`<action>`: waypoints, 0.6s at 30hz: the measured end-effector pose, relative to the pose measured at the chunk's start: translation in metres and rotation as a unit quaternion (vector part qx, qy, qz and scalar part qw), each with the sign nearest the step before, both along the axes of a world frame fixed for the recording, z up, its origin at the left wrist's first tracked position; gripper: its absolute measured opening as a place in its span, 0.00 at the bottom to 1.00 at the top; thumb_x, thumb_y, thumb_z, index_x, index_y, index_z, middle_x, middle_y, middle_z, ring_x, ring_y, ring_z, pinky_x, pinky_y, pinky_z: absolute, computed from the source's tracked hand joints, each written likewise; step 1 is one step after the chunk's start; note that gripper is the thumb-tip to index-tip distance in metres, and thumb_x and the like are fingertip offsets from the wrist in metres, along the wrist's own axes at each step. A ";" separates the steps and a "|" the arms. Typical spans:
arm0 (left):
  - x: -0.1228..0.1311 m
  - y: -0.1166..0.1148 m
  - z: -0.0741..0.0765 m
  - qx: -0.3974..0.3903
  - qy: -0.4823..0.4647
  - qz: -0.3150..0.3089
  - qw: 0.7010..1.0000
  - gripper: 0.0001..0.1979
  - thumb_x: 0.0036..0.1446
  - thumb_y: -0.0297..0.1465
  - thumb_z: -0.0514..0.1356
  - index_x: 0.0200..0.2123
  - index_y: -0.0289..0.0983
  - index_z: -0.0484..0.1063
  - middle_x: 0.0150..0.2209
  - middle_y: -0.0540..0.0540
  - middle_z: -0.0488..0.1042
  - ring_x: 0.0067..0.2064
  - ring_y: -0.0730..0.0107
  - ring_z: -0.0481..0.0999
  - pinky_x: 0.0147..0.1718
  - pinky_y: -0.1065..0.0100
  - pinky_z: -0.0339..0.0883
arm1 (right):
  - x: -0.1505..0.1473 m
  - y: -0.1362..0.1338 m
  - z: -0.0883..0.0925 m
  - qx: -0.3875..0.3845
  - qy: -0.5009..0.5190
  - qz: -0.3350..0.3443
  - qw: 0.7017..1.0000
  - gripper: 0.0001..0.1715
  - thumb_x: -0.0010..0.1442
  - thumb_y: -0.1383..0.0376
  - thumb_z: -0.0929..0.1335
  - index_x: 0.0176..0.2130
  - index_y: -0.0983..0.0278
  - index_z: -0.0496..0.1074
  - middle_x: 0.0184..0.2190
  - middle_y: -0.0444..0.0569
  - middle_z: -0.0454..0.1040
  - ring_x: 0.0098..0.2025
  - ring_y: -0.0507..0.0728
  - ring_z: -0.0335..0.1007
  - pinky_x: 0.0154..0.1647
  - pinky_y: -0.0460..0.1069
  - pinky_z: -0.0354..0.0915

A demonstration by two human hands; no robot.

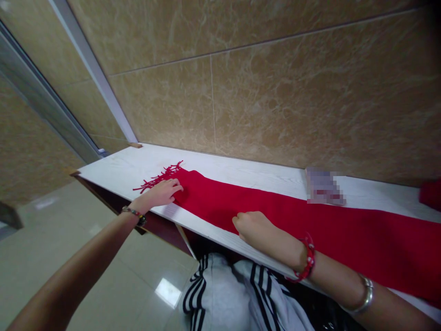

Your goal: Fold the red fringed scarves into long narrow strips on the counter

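A long red scarf [289,207] with a fringe [160,177] at its left end lies spread along a narrow white tabletop. My left hand [164,191] rests over the scarf's near corner beside the fringe, fingers loosely bent and apart, with no cloth visibly gripped. Further right, my right hand [253,225] is closed in a fist at the scarf's near edge. Its fingertips are turned away, so whether cloth is pinched in them is hidden. The scarf runs flat past my right forearm and out of the right side of the picture.
Behind the scarf, a blurred-out flat packet [324,186] lies on the white tabletop [220,165]. A dark red item [430,194] shows at the right edge. A marbled tile wall [275,92] borders the table's back. My knees [227,285] are close to the front edge.
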State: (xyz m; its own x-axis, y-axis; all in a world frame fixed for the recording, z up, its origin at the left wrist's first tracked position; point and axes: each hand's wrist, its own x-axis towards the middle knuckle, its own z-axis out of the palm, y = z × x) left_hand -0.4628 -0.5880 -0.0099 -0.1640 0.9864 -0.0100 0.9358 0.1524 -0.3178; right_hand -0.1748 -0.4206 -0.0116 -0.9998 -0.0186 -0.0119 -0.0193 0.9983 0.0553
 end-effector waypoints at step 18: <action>0.124 0.053 -0.008 0.014 0.028 -0.255 0.967 0.08 0.56 0.24 0.53 0.40 0.36 0.67 0.39 0.46 0.71 0.38 0.68 0.71 0.36 0.69 0.63 | 0.086 0.014 -0.010 0.057 0.015 -0.092 0.994 0.18 0.54 0.79 0.60 0.43 0.69 0.68 0.39 0.56 0.72 0.40 0.58 0.68 0.38 0.50 0.67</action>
State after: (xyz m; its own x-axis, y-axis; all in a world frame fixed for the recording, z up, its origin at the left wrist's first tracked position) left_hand -0.3389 -0.5354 -0.0174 0.3434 0.9391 0.0131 0.8735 -0.3142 -0.3718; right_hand -0.0887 -0.4066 -0.0221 -0.9860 0.1649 0.0267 0.1670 0.9719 0.1657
